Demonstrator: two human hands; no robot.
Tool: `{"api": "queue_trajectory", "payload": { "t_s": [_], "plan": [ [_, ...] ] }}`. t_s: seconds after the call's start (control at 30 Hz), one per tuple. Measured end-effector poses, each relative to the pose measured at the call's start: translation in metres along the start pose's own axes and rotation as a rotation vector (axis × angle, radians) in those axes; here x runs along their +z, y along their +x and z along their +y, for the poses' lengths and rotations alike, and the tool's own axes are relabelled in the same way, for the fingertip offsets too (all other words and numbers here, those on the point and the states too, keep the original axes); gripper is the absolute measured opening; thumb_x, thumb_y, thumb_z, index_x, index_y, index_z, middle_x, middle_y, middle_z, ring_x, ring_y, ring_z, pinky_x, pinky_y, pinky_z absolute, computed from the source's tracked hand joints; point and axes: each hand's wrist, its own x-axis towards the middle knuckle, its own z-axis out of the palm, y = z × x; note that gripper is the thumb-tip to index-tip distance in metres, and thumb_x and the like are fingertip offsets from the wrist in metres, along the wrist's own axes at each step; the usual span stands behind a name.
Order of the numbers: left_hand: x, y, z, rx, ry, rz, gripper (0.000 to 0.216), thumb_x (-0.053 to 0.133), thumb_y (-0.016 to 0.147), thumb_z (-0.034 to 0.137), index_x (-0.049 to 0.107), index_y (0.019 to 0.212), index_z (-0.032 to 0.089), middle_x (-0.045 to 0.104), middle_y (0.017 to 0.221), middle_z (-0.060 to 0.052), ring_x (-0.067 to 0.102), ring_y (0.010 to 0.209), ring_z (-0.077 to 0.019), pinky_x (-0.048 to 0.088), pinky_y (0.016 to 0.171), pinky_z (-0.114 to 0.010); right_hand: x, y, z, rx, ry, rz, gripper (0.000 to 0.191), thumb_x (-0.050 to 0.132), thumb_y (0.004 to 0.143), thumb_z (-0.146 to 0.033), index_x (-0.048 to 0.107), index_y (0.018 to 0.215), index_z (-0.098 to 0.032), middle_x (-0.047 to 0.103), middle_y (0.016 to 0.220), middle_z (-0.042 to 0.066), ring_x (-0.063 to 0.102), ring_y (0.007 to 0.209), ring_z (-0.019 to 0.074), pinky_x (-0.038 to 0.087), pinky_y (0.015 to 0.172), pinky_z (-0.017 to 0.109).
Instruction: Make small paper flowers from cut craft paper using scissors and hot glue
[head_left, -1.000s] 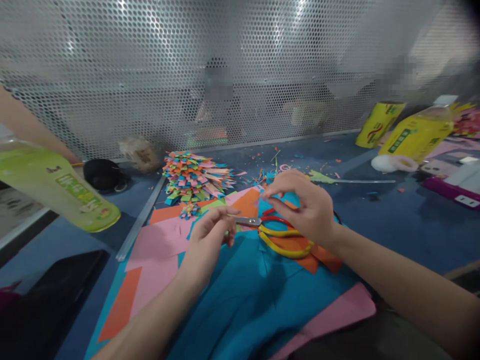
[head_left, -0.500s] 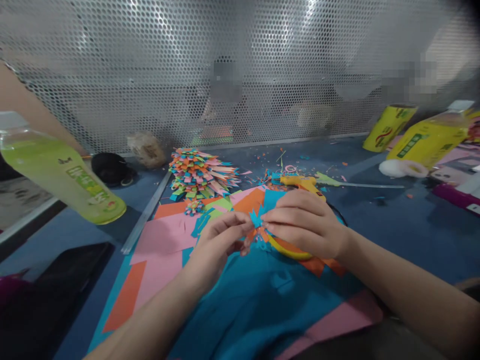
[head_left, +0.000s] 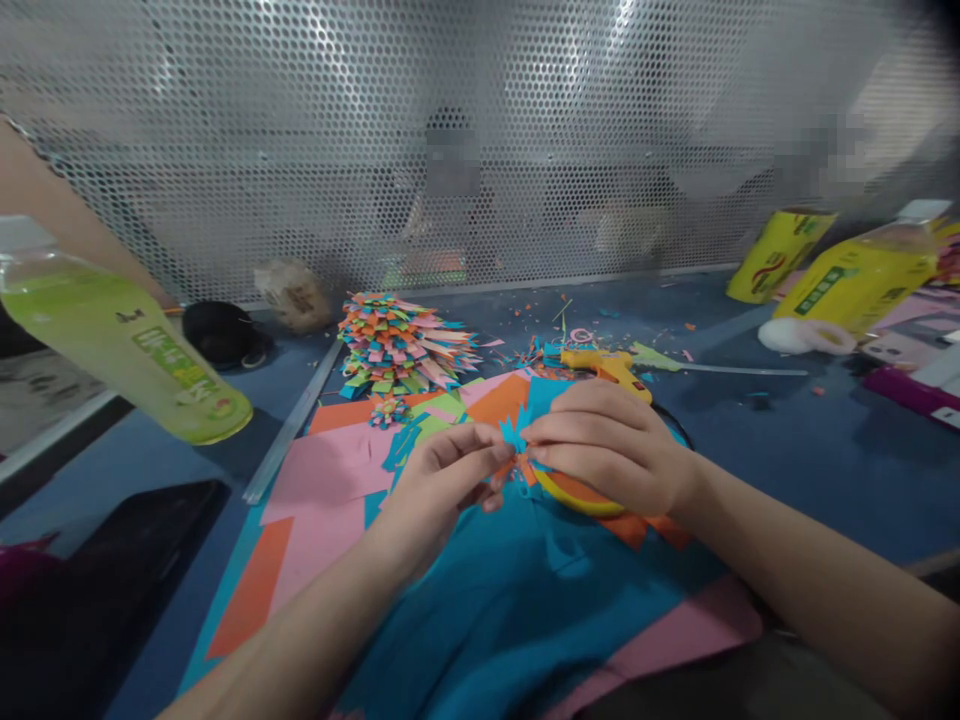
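My left hand (head_left: 442,480) and my right hand (head_left: 607,445) meet over a spread of blue, pink and orange paper sheets (head_left: 480,590). Both pinch a small piece of fringed blue and orange paper (head_left: 514,447) between their fingertips. Under my right hand lie scissors with a yellow handle (head_left: 574,497), partly hidden. A heap of finished multicoloured fringed paper pieces (head_left: 401,345) sits just beyond my left hand, with one small piece (head_left: 388,409) in front of it.
A yellow glue gun (head_left: 607,366) lies behind my right hand. A green drink bottle (head_left: 120,340) looms at the left, yellow bottles (head_left: 855,280) at the right. A perforated metal screen (head_left: 480,140) walls the back. A dark tablet (head_left: 90,590) lies front left.
My hands came together from apart and took hold of the small fringed paper piece; the right hand now covers the scissors. The view shifted slightly.
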Motion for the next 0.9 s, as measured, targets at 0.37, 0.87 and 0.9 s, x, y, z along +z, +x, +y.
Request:
{"api": "queue_trajectory", "payload": {
  "t_s": [0.37,0.87,0.9],
  "plan": [
    [-0.002,0.001,-0.002,-0.028,-0.051,0.007,0.011,0.066,0.064,0.024,0.061,0.064,0.015,0.050,0.053,0.003,0.044,0.046,-0.0067,0.036,0.044,-0.020,0.005,-0.004,0.001,0.005,0.074,0.003,0.020,0.034,0.090,-0.014,0.051,0.098,-0.020,0.068,0.089,0.005,0.058,0.086,0.0160,0.048,0.075,0.031],
    [-0.003,0.008,-0.001,-0.098,-0.175,0.071,0.014,0.062,0.064,0.026,0.061,0.063,0.013,0.055,0.055,0.000,0.048,0.047,-0.0092,0.040,0.046,-0.022,0.020,-0.008,-0.003,0.369,0.319,-0.109,0.028,0.044,0.081,-0.007,0.047,0.105,-0.021,0.062,0.090,0.003,0.057,0.086,0.0134,0.048,0.074,0.028],
    [-0.004,0.008,-0.001,-0.104,-0.168,0.078,0.015,0.062,0.064,0.028,0.060,0.063,0.013,0.056,0.055,-0.001,0.050,0.048,-0.0097,0.040,0.046,-0.022,0.022,-0.008,-0.004,0.489,0.417,-0.095,0.029,0.045,0.080,-0.008,0.045,0.106,-0.022,0.061,0.090,0.003,0.057,0.084,0.0126,0.048,0.073,0.027]
  ]
}}
